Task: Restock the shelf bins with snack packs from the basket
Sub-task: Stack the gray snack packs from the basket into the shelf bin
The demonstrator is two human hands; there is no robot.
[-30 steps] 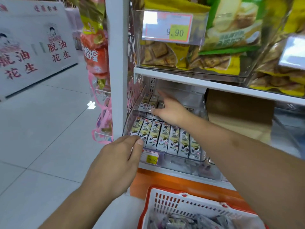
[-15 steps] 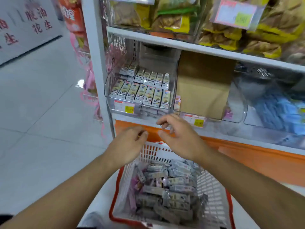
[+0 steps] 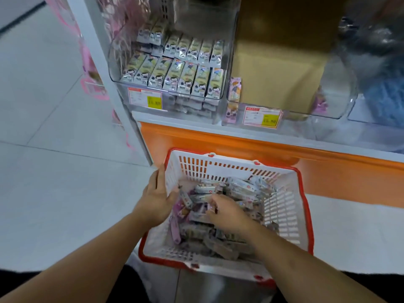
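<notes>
Below one shelf bin (image 3: 168, 68), two hands' grips hold: left hand (image 3: 156, 199) basket (image 3: 284, 206), right hand (image 3: 227, 212) packs (image 3: 238, 189).

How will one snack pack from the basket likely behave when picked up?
Probably light: each snack pack is small. The shiny wrapper looks slippery and may crinkle. Lying loose in the basket, its neighbours may shift when it is lifted.

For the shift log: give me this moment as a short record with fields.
left hand: on the basket's left wall, fingers over the rim
right hand: down among the snack packs, fingers curled on them
basket: white with red rim, on the floor below the shelf
left bin: two rows of packs standing
next bin: cardboard box inside
</notes>
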